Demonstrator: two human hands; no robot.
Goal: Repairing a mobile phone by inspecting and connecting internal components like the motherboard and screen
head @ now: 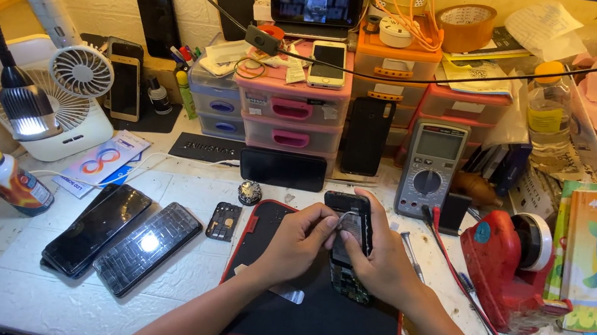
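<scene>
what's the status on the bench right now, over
Left hand and right hand both grip the opened phone. Over black mat. Nothing blocking.

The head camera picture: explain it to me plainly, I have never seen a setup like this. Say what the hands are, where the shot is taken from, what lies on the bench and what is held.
There is no machine here. A person works with two bare hands, and the one camera sits on their head, looking down at the bench.

The left hand and right hand together hold an opened phone above a black mat with a red edge; the left fingers pinch something small at its top, too fine to make out.

On the white bench, to the left, lie two dark phones side by side and a small black phone part. Further left are a lit desk lamp, a small white fan and an orange-capped bottle. Behind the hands stand pink drawer boxes and a grey multimeter. A red tape dispenser sits to the right.
</scene>
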